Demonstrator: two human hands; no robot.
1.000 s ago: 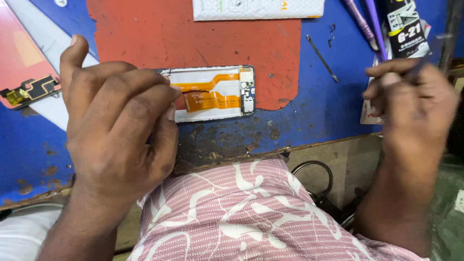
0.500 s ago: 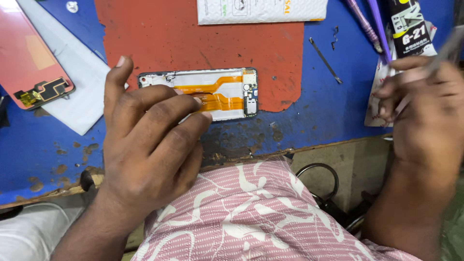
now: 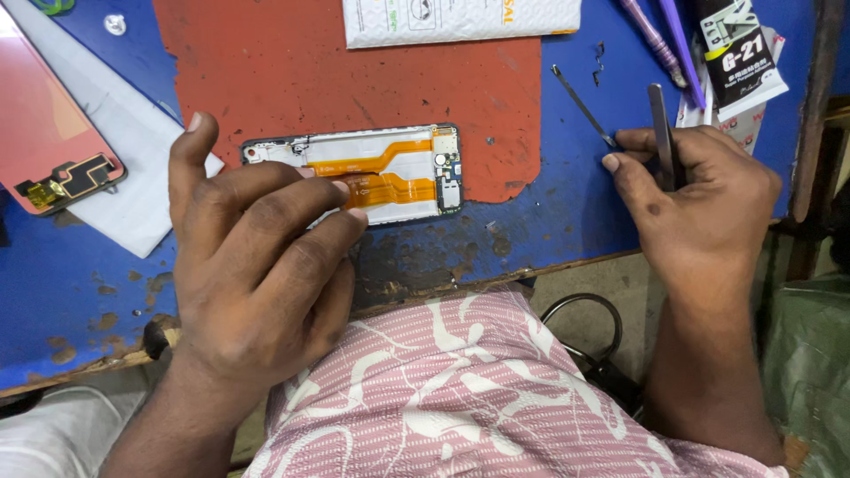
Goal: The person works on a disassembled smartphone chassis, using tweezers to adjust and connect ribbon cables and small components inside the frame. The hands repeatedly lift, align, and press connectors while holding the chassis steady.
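Bright, even daylight, soft shadows, sharp focus, slight wide-angle edge stretch

A red rubber work mat [image 3: 354, 62] lies on the blue bench top [image 3: 549, 221]. A white padded envelope [image 3: 460, 18] sits at the mat's far edge. At far left a pink-tinted phone screen panel [image 3: 44, 133] rests partly on white paper [image 3: 133, 168]. A black glue tube [image 3: 735, 49] lies top right
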